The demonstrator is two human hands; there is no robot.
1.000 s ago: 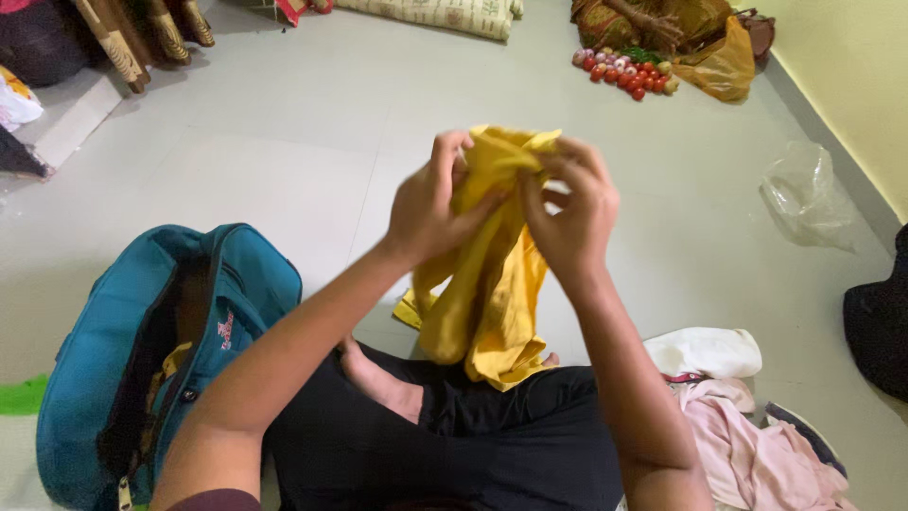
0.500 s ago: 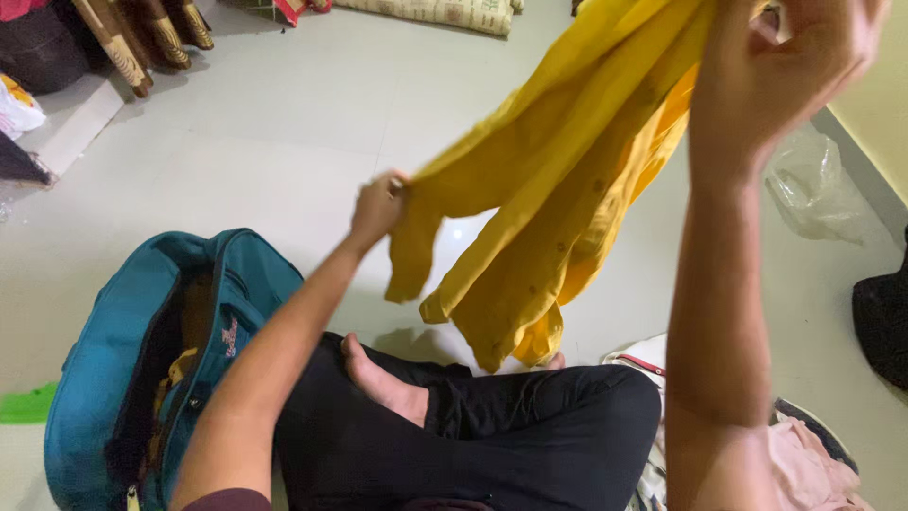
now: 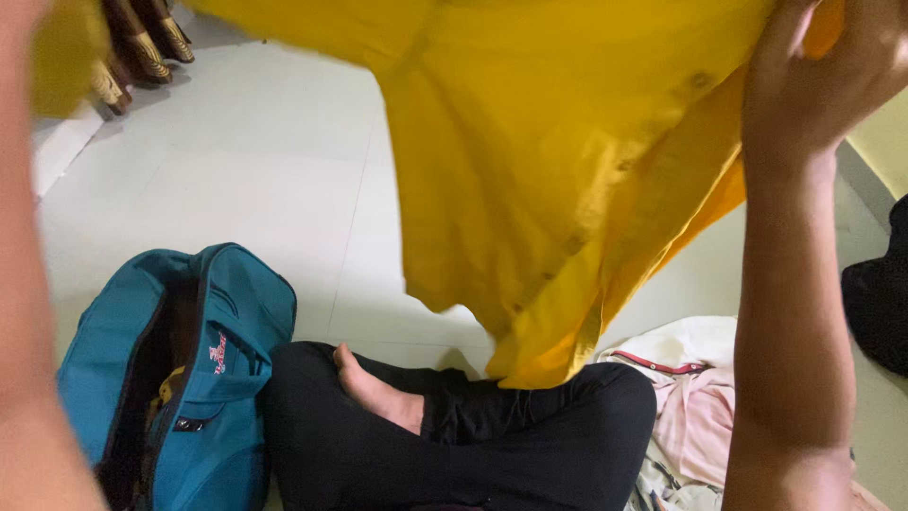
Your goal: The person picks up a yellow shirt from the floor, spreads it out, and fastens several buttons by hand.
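Observation:
A yellow shirt (image 3: 530,161) with buttons is spread wide in the air in front of me, hanging down over my crossed legs in black trousers. My right hand (image 3: 823,76) grips its upper right edge at the top right of the view. My left forearm rises along the left edge, blurred; the left hand itself is above the frame, with a bit of yellow cloth near it at the top left corner.
A teal backpack (image 3: 218,378), unzipped, lies on the white tiled floor (image 3: 236,170) by my left knee. Pink and white clothes (image 3: 690,416) are piled at my right. A black object (image 3: 880,293) sits at the right edge. Wooden furniture legs (image 3: 142,47) stand at the back left.
Both hands held the shirt bunched before me, then drew apart and upward. The shirt has opened out wide, and my left hand has risen out of view.

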